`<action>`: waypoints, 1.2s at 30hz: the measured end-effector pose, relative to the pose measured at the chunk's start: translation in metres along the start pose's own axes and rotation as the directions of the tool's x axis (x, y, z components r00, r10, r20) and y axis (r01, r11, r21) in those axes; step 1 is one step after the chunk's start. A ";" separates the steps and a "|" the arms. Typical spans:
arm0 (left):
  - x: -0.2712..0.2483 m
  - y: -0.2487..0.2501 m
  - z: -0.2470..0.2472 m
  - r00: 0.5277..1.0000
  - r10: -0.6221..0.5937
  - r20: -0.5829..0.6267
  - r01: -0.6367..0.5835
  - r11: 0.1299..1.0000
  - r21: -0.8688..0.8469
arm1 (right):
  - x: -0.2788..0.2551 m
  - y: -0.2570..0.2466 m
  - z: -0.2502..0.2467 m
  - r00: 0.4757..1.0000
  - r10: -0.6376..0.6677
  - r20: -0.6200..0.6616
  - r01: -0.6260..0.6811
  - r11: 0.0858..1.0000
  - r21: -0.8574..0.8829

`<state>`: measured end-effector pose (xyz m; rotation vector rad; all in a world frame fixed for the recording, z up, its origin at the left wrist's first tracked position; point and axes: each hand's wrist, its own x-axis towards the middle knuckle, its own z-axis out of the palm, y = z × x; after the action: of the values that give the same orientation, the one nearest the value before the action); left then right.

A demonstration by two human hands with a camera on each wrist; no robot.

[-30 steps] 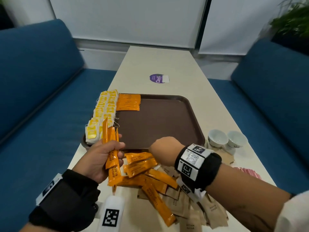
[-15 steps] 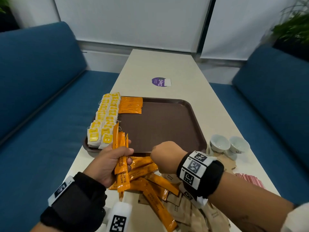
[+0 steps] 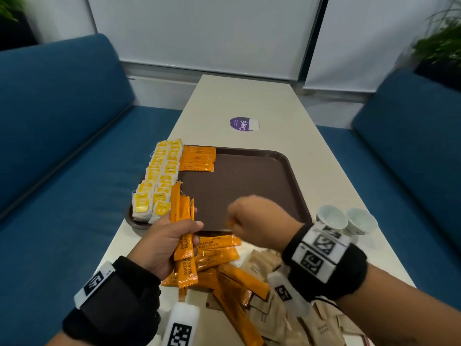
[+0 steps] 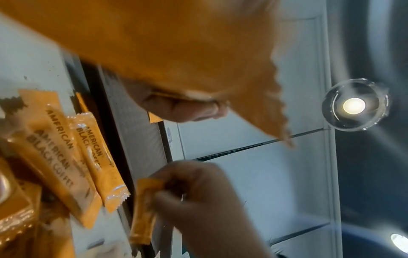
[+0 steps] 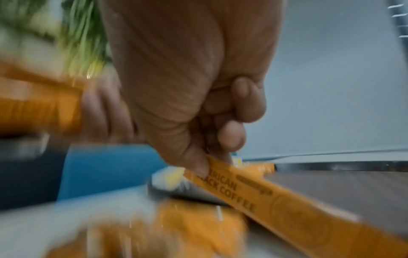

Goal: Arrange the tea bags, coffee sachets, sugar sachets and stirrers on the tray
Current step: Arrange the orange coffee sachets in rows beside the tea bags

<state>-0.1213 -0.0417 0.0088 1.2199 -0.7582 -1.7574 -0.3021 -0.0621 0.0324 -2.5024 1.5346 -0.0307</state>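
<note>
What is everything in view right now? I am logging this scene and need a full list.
Flat brown plastic tray: one, brown, middle of the table.
Yellow-tagged tea bags: many, white and yellow, two rows along the tray's left edge.
Orange coffee sachets, arranged: a stack, orange, tray's far left, beside the tea bags.
Orange coffee sachets, loose: several, orange, on the table before the tray.
Brown paper sugar sachets: many, tan, near right of the table.
Small white ceramic cups: two, white, right of the tray.
Round purple sticker: one, purple, beyond the tray.
Long pale table: one, cream.
Blue sofas: two, either side.
Left hand: holds a bunch of orange sachets upright.
Right hand: pinches one orange sachet.
</note>
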 end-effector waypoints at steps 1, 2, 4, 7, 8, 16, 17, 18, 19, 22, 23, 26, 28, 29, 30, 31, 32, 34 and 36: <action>-0.001 0.002 0.002 1.000 0.017 -0.004 -0.017 1.000 0.006 | -0.003 0.002 -0.011 0.989 0.086 -0.119 -0.057 0.972 0.230; -0.002 0.003 0.005 0.999 0.036 -0.004 -0.036 0.999 0.013 | -0.007 0.003 -0.021 0.960 0.196 -0.200 -0.070 0.860 0.506; -0.003 0.007 0.013 0.997 0.081 0.006 -0.081 0.996 0.037 | -0.017 0.004 -0.031 0.911 0.362 -0.199 0.018 0.447 0.895; -0.006 0.011 0.023 0.987 0.159 -0.003 -0.158 0.984 0.078 | -0.026 0.000 -0.028 0.901 0.421 -0.109 0.072 0.102 0.992; -0.007 0.011 0.025 0.983 0.184 -0.011 -0.182 0.979 0.088 | -0.028 0.000 -0.025 0.897 0.431 -0.094 0.075 0.062 0.995; -0.008 0.008 0.022 0.968 0.236 -0.080 -0.215 0.953 0.213 | -0.033 0.000 -0.017 0.888 0.460 -0.014 0.067 -0.099 0.993; -0.008 0.008 0.023 0.968 0.235 -0.086 -0.215 0.956 0.200 | -0.032 -0.003 -0.016 0.898 0.439 -0.001 0.049 -0.098 0.994; -0.008 0.007 0.024 0.968 0.232 -0.092 -0.213 0.960 0.181 | -0.031 -0.007 -0.014 0.912 0.409 0.020 0.014 -0.080 0.997; -0.008 0.006 0.026 0.969 0.228 -0.096 -0.211 0.963 0.166 | -0.030 -0.012 -0.011 0.926 0.374 0.048 -0.032 -0.048 0.998; -0.007 0.003 0.030 0.971 0.222 -0.084 -0.207 0.965 0.163 | -0.025 -0.024 -0.001 0.943 0.309 0.127 -0.144 0.033 0.989; -0.006 0.003 0.029 0.974 0.212 -0.081 -0.197 0.967 0.164 | -0.022 -0.025 0.002 0.939 0.312 0.143 -0.159 0.028 0.987; -0.001 0.002 0.020 0.982 0.170 -0.084 -0.155 0.974 0.162 | -0.007 -0.017 0.002 0.912 0.340 0.229 -0.222 -0.058 0.973; 0.003 0.003 0.012 0.986 0.139 -0.088 -0.128 0.984 0.124 | 0.006 -0.005 -0.002 0.889 0.351 0.295 -0.281 -0.090 0.955; 0.005 0.004 0.008 0.988 0.126 -0.090 -0.117 0.988 0.101 | 0.014 0.001 -0.003 0.878 0.357 0.319 -0.320 -0.057 0.946; 0.007 0.005 0.005 0.989 0.119 -0.093 -0.111 0.990 0.082 | 0.022 0.008 -0.005 0.869 0.371 0.329 -0.360 0.015 0.933; 0.010 0.007 0.001 0.989 0.116 -0.096 -0.110 0.992 0.070 | 0.030 0.013 -0.006 0.859 0.395 0.327 -0.397 0.108 0.912; 0.013 0.008 -0.003 0.988 0.117 -0.099 -0.110 0.992 0.068 | 0.041 0.020 -0.007 0.852 0.420 0.313 -0.423 0.200 0.884; 0.018 0.012 -0.010 0.988 0.118 -0.103 -0.110 0.991 0.081 | 0.064 0.032 -0.008 0.852 0.446 0.273 -0.444 0.342 0.828; 0.023 0.015 -0.018 0.987 0.117 -0.106 -0.108 0.991 0.084 | 0.091 0.043 -0.009 0.862 0.452 0.229 -0.442 0.451 0.775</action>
<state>-0.1035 -0.0696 0.0050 1.2900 -0.8204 -1.5681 -0.2994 -0.1630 0.0252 -1.3203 1.6190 -0.5439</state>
